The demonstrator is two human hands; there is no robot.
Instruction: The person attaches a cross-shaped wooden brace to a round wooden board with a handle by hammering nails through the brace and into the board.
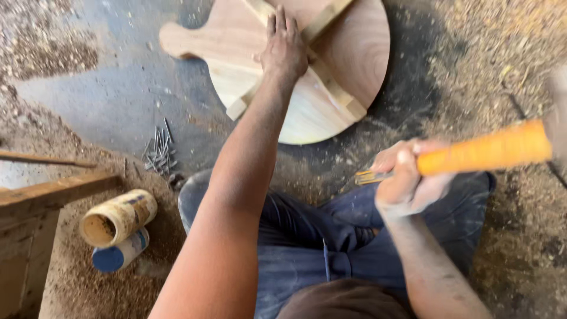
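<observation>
A round wooden board (354, 53) with a short handle lies flat on the floor, with crossed wooden strips (331, 88) on top of it. My left hand (284, 47) presses palm down where the strips cross. My right hand (407, 177) is raised to the right of the board. It grips the orange handle of a hammer (484, 150). The hammer's head is blurred at the right edge of the view.
A small pile of nails (159, 150) lies on the dark floor left of my arm. Two cans (118, 218) lie on their sides in the sawdust at lower left. A wooden beam (53, 192) juts in from the left. Sawdust covers the ground on the right.
</observation>
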